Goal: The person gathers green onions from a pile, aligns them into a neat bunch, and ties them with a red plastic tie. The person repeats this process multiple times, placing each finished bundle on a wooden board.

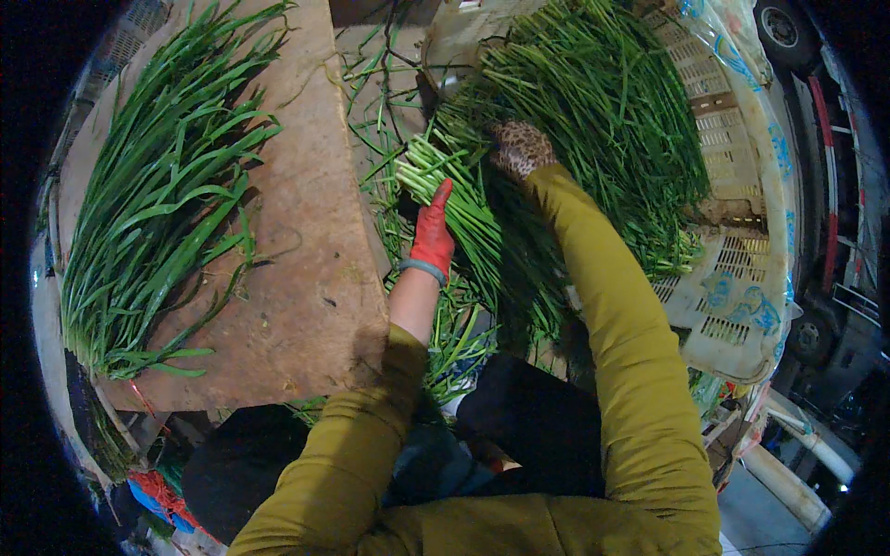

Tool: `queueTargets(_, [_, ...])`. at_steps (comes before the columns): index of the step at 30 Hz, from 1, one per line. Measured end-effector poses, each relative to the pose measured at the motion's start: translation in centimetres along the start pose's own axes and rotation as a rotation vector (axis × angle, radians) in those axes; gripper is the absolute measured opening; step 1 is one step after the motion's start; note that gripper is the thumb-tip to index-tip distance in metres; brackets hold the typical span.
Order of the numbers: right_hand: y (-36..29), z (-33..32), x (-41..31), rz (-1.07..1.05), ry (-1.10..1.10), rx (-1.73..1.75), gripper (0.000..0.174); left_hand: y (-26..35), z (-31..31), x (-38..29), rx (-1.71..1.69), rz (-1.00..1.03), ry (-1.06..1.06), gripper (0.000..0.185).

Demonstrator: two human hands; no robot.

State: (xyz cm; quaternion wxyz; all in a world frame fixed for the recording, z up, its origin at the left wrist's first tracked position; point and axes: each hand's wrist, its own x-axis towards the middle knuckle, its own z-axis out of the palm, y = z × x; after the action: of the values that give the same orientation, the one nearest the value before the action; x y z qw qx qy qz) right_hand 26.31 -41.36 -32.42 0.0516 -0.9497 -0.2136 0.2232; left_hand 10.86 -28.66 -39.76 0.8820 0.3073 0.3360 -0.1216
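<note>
My left hand (434,236), in a red glove with a grey band at the wrist, grips a bundle of long leafy greens (466,205) that look like garlic chives. Its pale stem ends point up and to the left, with the thumb lying along the stems. My right hand (525,147), in a soiled patterned glove, is among stems and brownish trimmings (466,111) just beyond the bundle. Its fingertips are hidden, so its grip is unclear. Right beside it, a big heap of the same greens (605,118) lies in a pale slotted plastic crate (740,271).
To the left, a brown board (313,278) bears another long pile of greens (160,208), its corner close to my left forearm. Loose leaves (459,354) lie below, between board and crate. Printed clear plastic film (779,160) lines the crate's rim. Vehicle wheels (779,26) stand beyond.
</note>
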Motion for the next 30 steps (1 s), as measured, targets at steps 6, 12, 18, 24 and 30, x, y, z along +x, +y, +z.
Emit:
queueTargets(6, [-3.0,3.0,-3.0,-0.106,-0.035,0.339,0.048,0.7,0.7,-1.4,0.338,0.022,0.094,0.045])
queueTargets(12, [-3.8,3.6,-7.4,-0.45,-0.101,0.381,0.054,-1.1,-2.1,-0.4,0.115,-0.025,0.043,0.046])
queueTargets(18, [-2.0,-1.3,-5.3,-0.143,-0.173,0.669,0.032,-2.7,-4.5,2.4,0.015,0.044,0.119,0.049])
queueTargets(24, [-5.8,-1.0,0.0,-0.115,-0.036,0.422,0.035,-2.5,-3.7,0.9,0.071,0.077,0.154,0.051])
queueTargets(30, [-8.1,-0.8,2.5,-0.017,-0.404,0.073,0.034,-2.7,-3.4,0.0,0.07,0.136,0.102,0.057])
